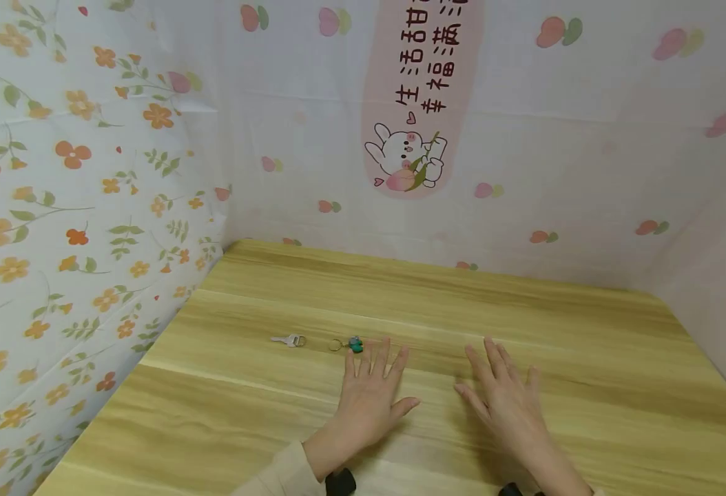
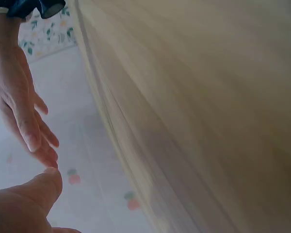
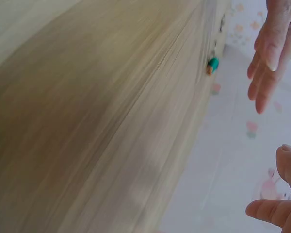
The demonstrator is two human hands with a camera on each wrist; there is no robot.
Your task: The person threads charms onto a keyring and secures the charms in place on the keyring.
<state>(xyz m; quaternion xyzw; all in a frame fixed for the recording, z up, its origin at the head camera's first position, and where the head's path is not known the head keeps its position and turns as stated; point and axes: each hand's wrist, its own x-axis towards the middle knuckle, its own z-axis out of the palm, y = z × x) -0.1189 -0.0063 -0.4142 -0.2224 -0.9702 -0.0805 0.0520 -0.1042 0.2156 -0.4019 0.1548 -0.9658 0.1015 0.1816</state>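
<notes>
A silver key (image 1: 288, 339) with a small ring lies on the wooden table (image 1: 214, 406), left of centre. To its right is a keychain (image 1: 355, 344) with a teal and grey charm, its metal ring toward the key. My left hand (image 1: 369, 406) is held palm down over the table with fingers spread, its fingertips close to the charm in the head view. My right hand (image 1: 512, 406) is spread the same way farther right, holding nothing. In the right wrist view the teal charm (image 3: 213, 64) shows near the table edge, below the left hand.
A white curtain (image 1: 301, 138) with fruit prints and a rabbit picture hangs behind the table's far edge. Along the left side hangs a flowered sheet (image 1: 90, 207). Dark wrist-worn devices (image 1: 341, 482) sit at both wrists.
</notes>
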